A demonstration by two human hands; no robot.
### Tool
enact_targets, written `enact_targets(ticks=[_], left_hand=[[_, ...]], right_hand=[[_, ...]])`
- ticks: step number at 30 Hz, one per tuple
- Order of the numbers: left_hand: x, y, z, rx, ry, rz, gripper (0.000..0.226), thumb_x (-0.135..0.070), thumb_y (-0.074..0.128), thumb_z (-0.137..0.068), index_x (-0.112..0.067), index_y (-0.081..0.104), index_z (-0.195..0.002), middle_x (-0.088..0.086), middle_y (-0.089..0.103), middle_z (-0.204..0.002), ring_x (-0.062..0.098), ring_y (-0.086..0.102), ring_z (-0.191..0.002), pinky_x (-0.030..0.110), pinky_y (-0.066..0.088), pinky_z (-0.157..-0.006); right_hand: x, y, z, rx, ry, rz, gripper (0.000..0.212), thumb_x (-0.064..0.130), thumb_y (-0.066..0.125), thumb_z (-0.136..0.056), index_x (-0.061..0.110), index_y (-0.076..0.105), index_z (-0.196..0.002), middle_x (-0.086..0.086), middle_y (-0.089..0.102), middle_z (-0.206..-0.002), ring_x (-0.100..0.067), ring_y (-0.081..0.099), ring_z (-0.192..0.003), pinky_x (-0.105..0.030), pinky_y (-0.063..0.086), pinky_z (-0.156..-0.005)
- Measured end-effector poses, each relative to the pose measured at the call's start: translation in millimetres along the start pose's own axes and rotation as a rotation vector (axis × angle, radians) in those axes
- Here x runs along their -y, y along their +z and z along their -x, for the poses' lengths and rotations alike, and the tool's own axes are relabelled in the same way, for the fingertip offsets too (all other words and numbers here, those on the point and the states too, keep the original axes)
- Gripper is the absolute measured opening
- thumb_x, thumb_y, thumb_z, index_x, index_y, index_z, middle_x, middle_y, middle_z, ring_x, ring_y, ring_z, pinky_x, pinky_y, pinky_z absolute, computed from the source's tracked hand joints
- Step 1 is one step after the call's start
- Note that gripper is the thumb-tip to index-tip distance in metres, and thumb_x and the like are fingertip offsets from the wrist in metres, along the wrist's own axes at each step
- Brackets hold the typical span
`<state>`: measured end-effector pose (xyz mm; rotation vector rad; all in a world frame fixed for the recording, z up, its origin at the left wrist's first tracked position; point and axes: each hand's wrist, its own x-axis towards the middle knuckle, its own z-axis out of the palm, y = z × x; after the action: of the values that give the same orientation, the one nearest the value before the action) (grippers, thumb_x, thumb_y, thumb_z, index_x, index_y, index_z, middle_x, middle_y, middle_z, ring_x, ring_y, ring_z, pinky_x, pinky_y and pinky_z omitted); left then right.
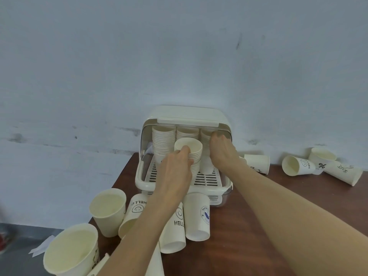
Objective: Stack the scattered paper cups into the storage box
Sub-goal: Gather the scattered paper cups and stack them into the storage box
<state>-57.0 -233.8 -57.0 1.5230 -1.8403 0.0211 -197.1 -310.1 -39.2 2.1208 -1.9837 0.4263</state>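
A cream storage box (143, 181) with its lid flipped up stands at the back of the brown table (249, 226). Inside, tall stacks of paper cups (163, 140) fill the back row. My left hand (175, 166) grips a short stack of cups (191, 150) tilted over the slatted tray, its thumb at the top cup's rim. My right hand (221, 150) reaches into the right side of the box, its fingers around the right-hand cup stack (206, 136). Loose cups lie in front of the box: an upright one (107, 212) and upside-down printed ones (197, 216).
More cups lie on their sides at the right, one beside the box (256, 163) and a cluster further out (322, 166). A large cup (71, 251) stands at the lower left near the table's edge. The pale wall is directly behind the box. Floor shows at bottom left.
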Motion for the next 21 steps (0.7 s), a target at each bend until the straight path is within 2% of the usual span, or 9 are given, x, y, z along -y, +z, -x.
enact_targets(ticks=[4,7,11,16,19,21], left_hand=[[-10,9,-4,0.003,0.029,0.021,0.009,-0.020,0.051,-0.097,-0.011,0.053,-0.097,0.006,0.060,-0.088,0.028,0.054,-0.080,0.037,0.036,-0.062],[-14,19,-10,0.007,0.043,0.029,0.004,-0.012,0.055,-0.092,-0.011,0.053,-0.096,0.008,0.063,-0.088,0.032,0.058,-0.081,0.043,0.045,-0.066],[-24,28,-16,0.020,0.061,0.048,0.007,-0.010,0.055,-0.092,-0.010,0.055,-0.099,0.010,0.064,-0.091,0.032,0.059,-0.082,0.041,0.045,-0.065],[-36,37,-22,0.065,0.014,0.036,0.009,-0.011,0.054,-0.093,-0.011,0.055,-0.103,0.010,0.064,-0.095,0.031,0.060,-0.087,0.041,0.046,-0.065],[-40,40,-26,0.135,0.032,0.038,0.013,-0.015,0.052,-0.095,-0.011,0.055,-0.107,0.011,0.064,-0.098,0.031,0.059,-0.090,0.044,0.050,-0.072],[-42,41,-27,0.174,0.029,0.049,0.013,-0.019,0.051,-0.096,-0.012,0.054,-0.107,0.011,0.064,-0.097,0.031,0.059,-0.090,0.045,0.050,-0.073]], right_hand=[[0,1,12,-0.075,-0.049,-0.038,0.047,-0.015,0.045,-0.081,-0.009,0.033,-0.127,-0.021,0.063,-0.100,-0.036,0.064,-0.087,-0.034,0.035,-0.059],[-4,0,37,-0.147,-0.052,-0.055,0.047,-0.012,0.039,-0.083,-0.002,0.031,-0.127,-0.016,0.062,-0.092,-0.037,0.062,-0.079,-0.035,0.032,-0.056],[-15,-2,59,-0.265,0.076,-0.097,0.041,0.001,0.043,-0.088,0.003,0.031,-0.127,-0.009,0.060,-0.090,-0.035,0.062,-0.074,-0.035,0.031,-0.054],[-23,-5,72,-0.241,0.092,-0.085,0.017,0.014,0.045,-0.095,0.008,0.039,-0.110,-0.006,0.061,-0.088,-0.032,0.061,-0.075,-0.035,0.028,-0.055],[-26,-9,83,-0.207,0.104,-0.109,0.017,0.013,0.044,-0.094,0.010,0.040,-0.110,-0.006,0.061,-0.089,-0.031,0.057,-0.076,-0.034,0.021,-0.049],[-27,-15,90,-0.180,0.115,-0.122,0.023,0.007,0.042,-0.090,0.010,0.040,-0.113,-0.007,0.061,-0.092,-0.032,0.056,-0.078,-0.035,0.024,-0.052]])
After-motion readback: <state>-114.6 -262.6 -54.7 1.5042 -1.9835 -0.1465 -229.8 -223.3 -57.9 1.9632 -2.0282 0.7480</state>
